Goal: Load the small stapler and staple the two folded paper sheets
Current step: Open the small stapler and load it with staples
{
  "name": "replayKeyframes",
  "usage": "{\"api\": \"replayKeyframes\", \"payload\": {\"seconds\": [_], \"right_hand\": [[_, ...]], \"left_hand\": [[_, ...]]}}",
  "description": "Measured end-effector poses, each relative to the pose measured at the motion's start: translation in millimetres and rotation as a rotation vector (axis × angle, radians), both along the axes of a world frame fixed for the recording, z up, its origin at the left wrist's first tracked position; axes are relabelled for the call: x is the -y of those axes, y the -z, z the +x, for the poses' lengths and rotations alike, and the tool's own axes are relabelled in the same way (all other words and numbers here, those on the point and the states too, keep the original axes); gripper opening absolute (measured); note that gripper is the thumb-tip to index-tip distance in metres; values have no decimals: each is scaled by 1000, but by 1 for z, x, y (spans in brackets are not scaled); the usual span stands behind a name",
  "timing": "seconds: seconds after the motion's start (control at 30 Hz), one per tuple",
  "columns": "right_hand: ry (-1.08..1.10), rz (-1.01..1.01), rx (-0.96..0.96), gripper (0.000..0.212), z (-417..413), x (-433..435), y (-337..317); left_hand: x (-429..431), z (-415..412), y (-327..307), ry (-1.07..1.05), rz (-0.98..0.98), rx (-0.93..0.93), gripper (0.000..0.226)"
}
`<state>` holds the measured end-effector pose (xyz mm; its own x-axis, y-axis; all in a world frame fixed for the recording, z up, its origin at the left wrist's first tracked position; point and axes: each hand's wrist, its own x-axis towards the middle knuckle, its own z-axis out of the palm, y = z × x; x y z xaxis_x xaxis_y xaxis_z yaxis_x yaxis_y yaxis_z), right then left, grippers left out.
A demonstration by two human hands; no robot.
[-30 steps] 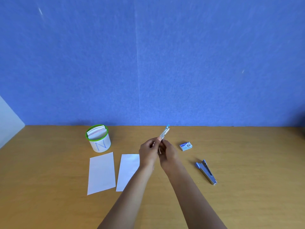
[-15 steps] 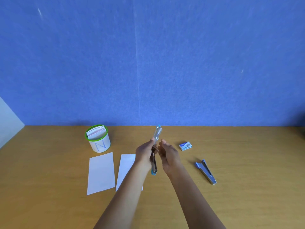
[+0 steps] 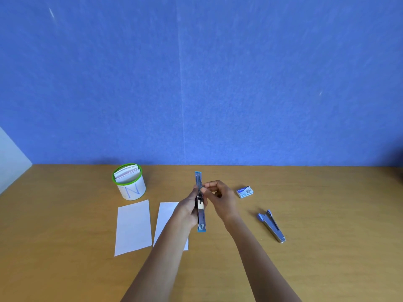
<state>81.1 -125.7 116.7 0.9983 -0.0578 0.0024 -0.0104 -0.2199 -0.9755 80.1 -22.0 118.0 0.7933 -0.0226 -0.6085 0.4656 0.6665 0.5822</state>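
- The left hand (image 3: 187, 211) grips the small stapler (image 3: 201, 216) round its middle; the stapler is held clear above the worktop (image 3: 327, 214), swung open into one long line, one blue end toward the wall and the other toward the person; a grip on so narrow a body could let it twist, or let it fold shut on the fingertips.
- The right hand (image 3: 218, 198) has its fingers curled, with thumb and forefinger drawn together at the stapler's hinge; whether they pinch the stapler itself or a strip of staples cannot be told; a strip would probably be brittle, so a hard squeeze or a skewed entry into the channel could snap it and scatter pieces.
- The staple box (image 3: 245, 192) lies on the worktop just beyond the right hand, apart from it; fishing in it one-handed could tip it and spill staples across the wood.
- The two folded paper sheets (image 3: 133, 227) lie side by side, not stacked; the one nearer the centre is partly hidden under the left forearm; a lowered arm could drag it; stapling them unaligned would fix them crooked.
- A second stapler (image 3: 272, 225) lies to the right, well apart; picking it up by mistake would leave the loaded one unused; the green-rimmed cup (image 3: 130, 192) of cards stands beyond the sheets, where a reaching left arm could knock it.
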Motion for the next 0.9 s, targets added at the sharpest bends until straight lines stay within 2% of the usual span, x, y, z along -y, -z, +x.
{"api": "replayKeyframes", "payload": {"seconds": [0.13,0.3,0.4,0.57,0.7,0.9], "right_hand": [[72,-139,81,3,5,1,-4],[119,-230,251,13,6,-2,-4],[119,-300,358,10,5,-6,-1],[157,-337,405,12,6,-12,3],[261,-285,353,13,14,-7,0],[213,-418,423,7,26,4,-7]], "left_hand": [[6,-2,1,35,84,50,26],[11,-2,-2,-8,166,66,25],[13,-3,-2,-47,212,73,24],[14,-4,-4,-89,252,104,28],[17,-7,-1,-12,390,161,30],[17,-8,2,8,397,205,30]]}}
